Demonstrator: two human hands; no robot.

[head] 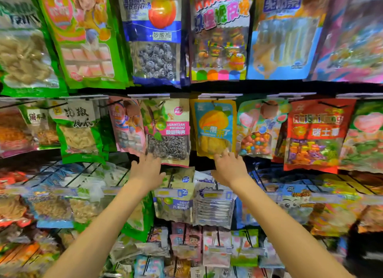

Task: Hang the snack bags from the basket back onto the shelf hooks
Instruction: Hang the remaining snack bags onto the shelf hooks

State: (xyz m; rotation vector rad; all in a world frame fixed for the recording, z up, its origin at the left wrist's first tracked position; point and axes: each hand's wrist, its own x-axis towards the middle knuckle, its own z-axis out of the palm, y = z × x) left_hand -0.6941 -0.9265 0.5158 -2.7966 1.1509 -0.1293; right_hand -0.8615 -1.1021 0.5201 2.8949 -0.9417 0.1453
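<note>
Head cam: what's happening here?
A person faces rows of hanging snack bags with both arms raised to the middle row. The left hand touches the bottom edge of the plum bag. The right hand touches the bottom of the mango bag beside it. Both bags hang in the row. No basket is in view.

"suantian meirou" on plum bag (168, 130)

Middle row of shelf hooks (331, 105)
The yellow-and-blue foil mango bag (214, 128) hangs between the pink-labelled plum bag (167, 132) on its left and the pastel candy-ball bag (257, 130) on its right; the red sweets bag (315, 134) hangs further right.
</note>
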